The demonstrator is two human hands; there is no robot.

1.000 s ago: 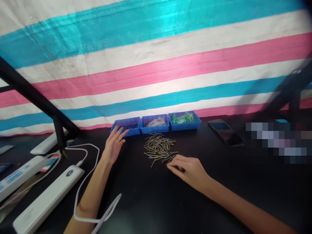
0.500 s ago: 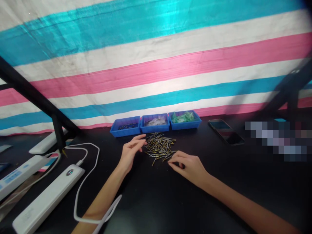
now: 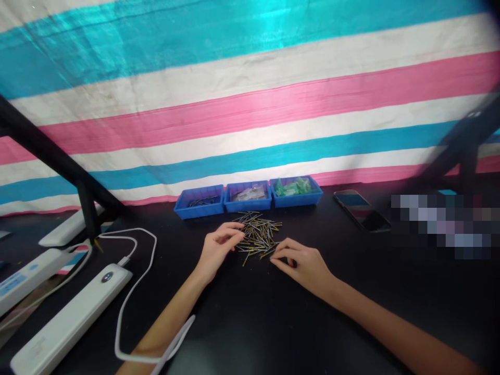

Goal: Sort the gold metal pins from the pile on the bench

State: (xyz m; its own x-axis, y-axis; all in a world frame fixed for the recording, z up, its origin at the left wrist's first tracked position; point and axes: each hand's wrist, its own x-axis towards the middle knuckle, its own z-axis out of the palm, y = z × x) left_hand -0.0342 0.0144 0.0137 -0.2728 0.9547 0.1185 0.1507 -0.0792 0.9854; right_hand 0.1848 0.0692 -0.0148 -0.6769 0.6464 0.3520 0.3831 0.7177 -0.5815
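Note:
A loose pile of thin silver-and-gold metal rods (image 3: 258, 233) lies on the black table in the head view; their exact kind is too small to make out. At the pile's left edge is my left hand (image 3: 219, 249), with thumb and index finger apart and the fingertips over the nearest rods. My right hand (image 3: 302, 261) rests at the lower right edge of the pile. Its thumb and index finger are closed at the end of one rod. Behind the pile, a blue bin (image 3: 200, 210) contains a few dark thin pieces.
Beside that bin stand a blue bin with clear plastic bags (image 3: 250, 194) and another with green bags (image 3: 294, 186). A phone (image 3: 361, 211) lies to the right. On the left are a white power bank (image 3: 74, 317), a power strip (image 3: 29, 276) and a white cable (image 3: 119, 323) crossing my left forearm.
My left hand has moved right and slightly down, onto the pile's left edge, with its fingers more curled. My right hand has stayed nearly in place.

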